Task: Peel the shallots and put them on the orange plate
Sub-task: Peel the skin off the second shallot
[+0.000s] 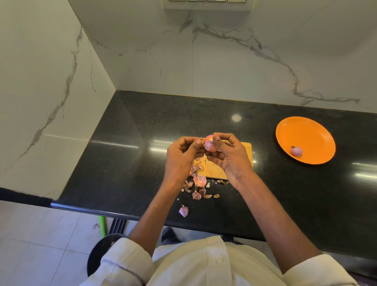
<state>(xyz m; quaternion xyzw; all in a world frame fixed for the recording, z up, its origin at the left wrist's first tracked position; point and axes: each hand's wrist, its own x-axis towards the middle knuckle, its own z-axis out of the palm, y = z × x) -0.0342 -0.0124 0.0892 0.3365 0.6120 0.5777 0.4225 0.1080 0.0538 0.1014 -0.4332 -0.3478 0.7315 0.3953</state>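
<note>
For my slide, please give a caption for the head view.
Both hands peel a shallot above the cutting board; one peeled shallot lies on the orange plate.

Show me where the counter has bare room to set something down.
Free: counter between the left wall and the cutting board; the strip between board and orange plate; the plate's middle, its peeled shallot near the front rim. Crowded: peels before the board.

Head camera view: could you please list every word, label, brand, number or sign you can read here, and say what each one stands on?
There is no readable text in this view.
The orange plate, the wooden cutting board and the black counter carry no print.
The switch panel at the top edge is cut off and shows no legible marking.
The white shirt shows only a plain button.
</note>
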